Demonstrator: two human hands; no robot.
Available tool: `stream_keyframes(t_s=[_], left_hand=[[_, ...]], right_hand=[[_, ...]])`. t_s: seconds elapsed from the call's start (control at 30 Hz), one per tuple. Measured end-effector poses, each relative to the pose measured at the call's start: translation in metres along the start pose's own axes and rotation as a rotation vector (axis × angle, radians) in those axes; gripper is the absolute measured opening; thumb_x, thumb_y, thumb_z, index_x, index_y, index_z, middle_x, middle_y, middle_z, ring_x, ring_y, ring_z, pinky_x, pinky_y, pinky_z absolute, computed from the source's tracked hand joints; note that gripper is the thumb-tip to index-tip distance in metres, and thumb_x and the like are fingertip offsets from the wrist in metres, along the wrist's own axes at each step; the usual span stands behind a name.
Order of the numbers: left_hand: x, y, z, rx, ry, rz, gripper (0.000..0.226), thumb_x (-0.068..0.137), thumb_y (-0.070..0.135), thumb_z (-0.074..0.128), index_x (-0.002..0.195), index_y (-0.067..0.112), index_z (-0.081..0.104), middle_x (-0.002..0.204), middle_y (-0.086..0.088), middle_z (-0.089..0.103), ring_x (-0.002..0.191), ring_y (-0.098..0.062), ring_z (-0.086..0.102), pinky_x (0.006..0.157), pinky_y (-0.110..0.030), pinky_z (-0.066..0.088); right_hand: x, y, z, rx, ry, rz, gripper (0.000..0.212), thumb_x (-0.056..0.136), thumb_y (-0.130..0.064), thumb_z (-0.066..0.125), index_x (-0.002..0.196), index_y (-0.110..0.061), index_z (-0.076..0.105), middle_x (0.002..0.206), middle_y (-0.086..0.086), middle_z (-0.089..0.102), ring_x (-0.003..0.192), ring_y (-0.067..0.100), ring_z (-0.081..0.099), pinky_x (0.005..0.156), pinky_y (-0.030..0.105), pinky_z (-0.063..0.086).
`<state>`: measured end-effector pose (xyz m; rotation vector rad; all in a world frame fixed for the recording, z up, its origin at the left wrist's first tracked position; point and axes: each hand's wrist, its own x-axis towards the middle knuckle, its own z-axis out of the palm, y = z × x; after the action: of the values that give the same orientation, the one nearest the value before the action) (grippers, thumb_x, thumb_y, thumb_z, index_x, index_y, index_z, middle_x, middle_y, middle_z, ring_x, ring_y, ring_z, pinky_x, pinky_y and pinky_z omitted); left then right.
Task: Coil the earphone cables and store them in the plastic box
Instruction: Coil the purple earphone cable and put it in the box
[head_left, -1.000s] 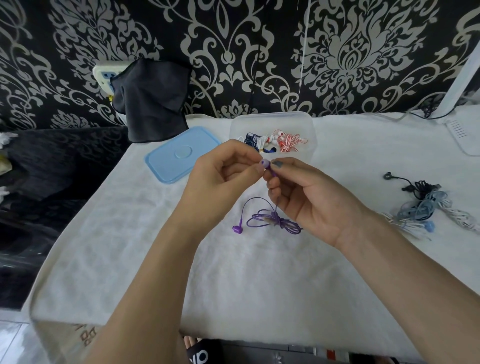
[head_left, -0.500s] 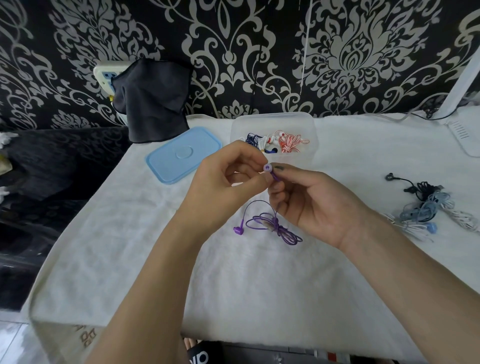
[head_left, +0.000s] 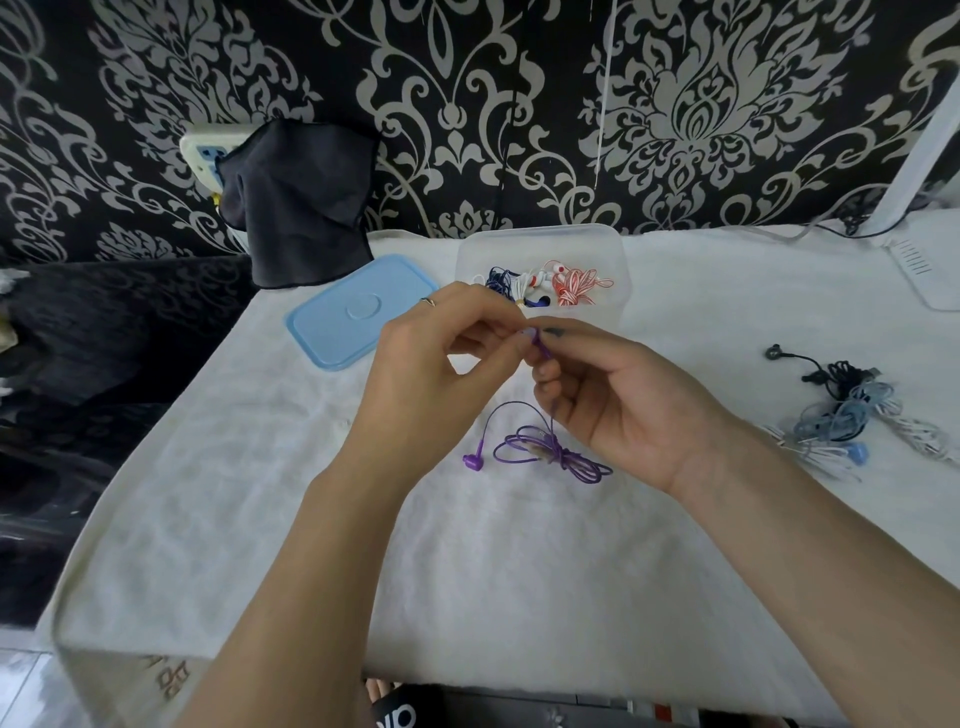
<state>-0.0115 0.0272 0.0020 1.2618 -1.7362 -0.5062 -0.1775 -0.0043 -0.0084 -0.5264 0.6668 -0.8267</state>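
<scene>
Purple, thin and limp, the purple earphone cable (head_left: 550, 452) lies mostly bundled on the white cloth-covered bench (head_left: 467, 571), in front of the clear plastic box (head_left: 540, 244), with one earbud resting on the cloth to the bundle's left and a single strand rising to the hands. The left hand (head_left: 441, 374) and the right hand (head_left: 618, 400) meet fingertip to fingertip above the bundle; both are curled, each pinching the raised purple end between thumb and forefinger. The box sits at the far edge of the bench, open, and already contains coiled earphones in dark blue, white and red-and-white. Its light blue plastic lid (head_left: 358, 312) lies flat just to the left of it. A tangled pile of black, grey-blue and white earphones (head_left: 852, 415) waits well apart on the right. The step in hand appears to be freeing or straightening the cable end before winding. To do it well, keep the pinch light so the strand slides without kinking, hold one hand fixed as an anchor, and draw loops of even length with the other. Keep the lower bundle resting on the bench so its weight does not tighten the knot, and secure the final turn before transfer to the box.
</scene>
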Motion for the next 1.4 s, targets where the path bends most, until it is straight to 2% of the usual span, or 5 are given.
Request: stream_keyframes(t_s=[0.5, 0.8, 1.03, 1.23, 1.4], left_hand=[[0.001, -0.008, -0.004, -0.022, -0.077, -0.336, 0.01, 0.1, 0.017, 0.059, 0.097, 0.02, 0.068, 0.086, 0.006, 0.072, 0.076, -0.01, 0.072, 0.075, -0.023, 0.057], [-0.022, -0.03, -0.023, 0.362, -0.571, -0.551, 0.014, 0.083, 0.022, 0.077, 0.09, 0.031, 0.07, 0.087, 0.011, 0.065, 0.07, -0.005, 0.058, 0.064, -0.014, 0.045], [-0.029, -0.041, -0.018, 0.314, -0.598, -0.48, 0.02, 0.084, 0.014, 0.076, 0.08, 0.031, 0.066, 0.087, 0.004, 0.064, 0.067, -0.006, 0.053, 0.062, -0.01, 0.043], [-0.024, -0.041, -0.026, 0.176, -0.487, -0.438, 0.015, 0.092, 0.03, 0.072, 0.08, 0.035, 0.066, 0.08, 0.021, 0.066, 0.067, -0.004, 0.058, 0.065, -0.016, 0.047], [-0.018, -0.039, -0.03, 0.131, -0.45, -0.493, 0.018, 0.1, 0.024, 0.058, 0.09, 0.022, 0.073, 0.082, 0.013, 0.069, 0.066, 0.0, 0.061, 0.066, -0.028, 0.051]], right_hand=[[0.004, 0.006, -0.004, -0.235, 0.125, -0.066, 0.014, 0.096, 0.001, 0.056, 0.096, -0.003, 0.07, 0.08, 0.009, 0.07, 0.063, 0.014, 0.065, 0.059, 0.022, 0.054], [0.009, 0.024, -0.019, -1.275, 0.326, -0.303, 0.005, 0.089, -0.021, 0.067, 0.092, -0.025, 0.068, 0.079, -0.006, 0.07, 0.07, 0.01, 0.065, 0.066, 0.018, 0.048], [0.011, 0.031, -0.028, -1.692, 0.413, -0.487, 0.026, 0.091, -0.018, 0.061, 0.116, -0.017, 0.068, 0.109, 0.008, 0.057, 0.102, 0.029, 0.057, 0.088, 0.035, 0.046], [0.005, 0.038, -0.005, -1.657, -0.113, -0.604, 0.039, 0.081, -0.006, 0.054, 0.114, -0.023, 0.068, 0.107, -0.005, 0.068, 0.106, 0.018, 0.055, 0.096, 0.029, 0.04], [0.004, 0.04, -0.008, -1.423, -0.077, -0.412, 0.028, 0.089, -0.011, 0.063, 0.109, -0.03, 0.063, 0.102, -0.016, 0.068, 0.084, 0.017, 0.069, 0.073, 0.021, 0.05]])
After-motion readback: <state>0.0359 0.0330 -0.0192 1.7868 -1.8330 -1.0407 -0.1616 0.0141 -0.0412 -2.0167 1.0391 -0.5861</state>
